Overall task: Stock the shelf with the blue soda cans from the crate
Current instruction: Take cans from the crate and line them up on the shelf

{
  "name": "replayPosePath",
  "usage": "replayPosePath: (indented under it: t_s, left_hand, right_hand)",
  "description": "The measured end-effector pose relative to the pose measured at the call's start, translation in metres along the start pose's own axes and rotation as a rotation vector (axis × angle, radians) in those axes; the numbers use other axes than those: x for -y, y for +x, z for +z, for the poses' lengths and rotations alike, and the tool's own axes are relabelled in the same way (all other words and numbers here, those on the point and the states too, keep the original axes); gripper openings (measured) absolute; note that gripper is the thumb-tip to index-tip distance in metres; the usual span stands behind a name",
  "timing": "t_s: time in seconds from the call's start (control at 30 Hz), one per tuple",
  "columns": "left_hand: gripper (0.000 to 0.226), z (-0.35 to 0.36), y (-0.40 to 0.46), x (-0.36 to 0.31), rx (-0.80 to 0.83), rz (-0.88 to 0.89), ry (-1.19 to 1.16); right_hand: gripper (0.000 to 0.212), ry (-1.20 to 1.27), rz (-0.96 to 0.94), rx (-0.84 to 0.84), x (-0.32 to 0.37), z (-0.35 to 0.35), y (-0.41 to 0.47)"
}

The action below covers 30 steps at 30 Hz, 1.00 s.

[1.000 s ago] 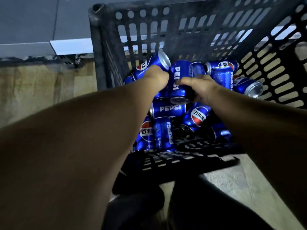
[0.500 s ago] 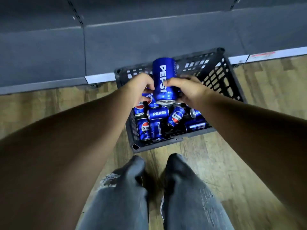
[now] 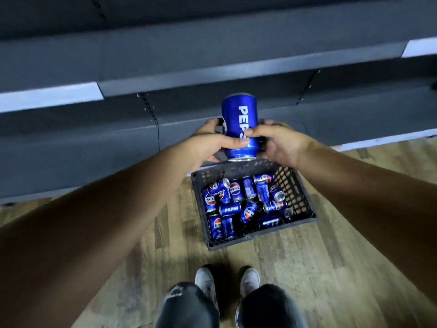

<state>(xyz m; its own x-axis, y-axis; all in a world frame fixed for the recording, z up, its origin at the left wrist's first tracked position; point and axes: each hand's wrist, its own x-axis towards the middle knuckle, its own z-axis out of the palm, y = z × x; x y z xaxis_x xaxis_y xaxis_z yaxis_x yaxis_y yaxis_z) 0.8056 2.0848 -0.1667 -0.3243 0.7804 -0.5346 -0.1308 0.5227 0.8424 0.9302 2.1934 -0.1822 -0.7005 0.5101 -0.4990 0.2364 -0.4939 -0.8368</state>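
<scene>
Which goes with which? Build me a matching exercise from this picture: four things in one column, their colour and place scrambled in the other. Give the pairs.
Things:
1. held can
2. crate
3. shoes
4. shelf

Colour and place:
A. grey, nearest the camera, on the floor
B. black, on the wooden floor, with loose cans inside
C. blue, held by the left hand and right hand
D. dark grey, beyond the crate

Pairs: 1-C, 2-B, 3-A, 4-D
</scene>
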Motion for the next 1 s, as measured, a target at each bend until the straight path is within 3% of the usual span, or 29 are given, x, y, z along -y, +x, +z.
replayPosePath:
  t_s: [0.23, 0.43, 0.73, 0.8, 0.87, 0.9, 1.0]
  left_hand:
    - [0.092, -0.019, -0.067, -0.096, -0.034, 0.209, 0.058]
    - [0.094, -0.033, -0.104, -0.155, -0.072, 0.337, 0.05]
    - [0.042, -0.038, -0.137, -0.221, -0.093, 0.487, 0.082]
    - [0.055, -0.034, -0.142, -0.224, -0.145, 0.539, 0.073]
    - [0.075, -0.03, -0.146, -0.229, -0.217, 0.599, 0.061]
    - [0.078, -0.028, -0.149, -0.232, -0.244, 0.631, 0.058]
    - [0.068, -0.026, -0.158, -0.242, -0.312, 0.709, 0.082]
  right_hand:
    - [0.055, -0.03, -0.129, 0.094, 0.106, 0.039, -0.054]
    - [0.044, -0.115, -0.247, 0.125, 0.174, 0.064, -0.093]
    - [0.026, -0.311, -0.327, 0.191, 0.242, 0.073, -0.13]
    - [0.03, -0.367, -0.31, 0.197, 0.247, 0.072, -0.136]
    - [0.021, -0.401, -0.287, 0.204, 0.25, 0.072, -0.144]
    - [0.02, -0.407, -0.265, 0.21, 0.251, 0.072, -0.147]
    - [0.044, -0.335, -0.198, 0.264, 0.259, 0.072, -0.157]
